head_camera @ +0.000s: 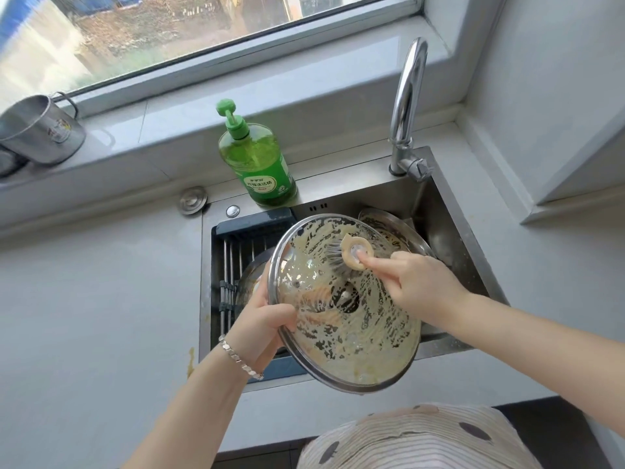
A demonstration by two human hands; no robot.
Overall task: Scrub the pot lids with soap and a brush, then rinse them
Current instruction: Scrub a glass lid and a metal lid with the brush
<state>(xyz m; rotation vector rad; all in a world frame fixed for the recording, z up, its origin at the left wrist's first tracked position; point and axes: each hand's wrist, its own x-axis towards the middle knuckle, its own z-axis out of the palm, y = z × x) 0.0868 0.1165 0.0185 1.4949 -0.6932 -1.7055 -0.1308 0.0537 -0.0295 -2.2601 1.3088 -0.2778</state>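
The lid (355, 336) in the left hand (263, 319) shows clear glass, suds-filmed, with a shiny metal rim. At the fingertip of the right hand (416, 286), the brush (345, 247): glossy cream plastic, dark bristles. Beyond that hand, a polished chrome faucet (407, 96), a brushed-steel sink (449, 238) and a translucent green plastic bottle (258, 164).

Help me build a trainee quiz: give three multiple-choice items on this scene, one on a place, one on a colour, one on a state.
1. Where does the soap bottle stand?
A. On the windowsill
B. On the sink's back ledge, left of the faucet
C. In the basin

2. What colour is that bottle?
A. Blue
B. Green
C. Red

3. How is the glass lid now?
A. Rinsed clean
B. Dry and untouched
C. Smeared with yellowish suds

Answers: 1 B, it stands on the steel ledge beside the faucet; 2 B, body and pump are green; 3 C, suds streak it under the brush.
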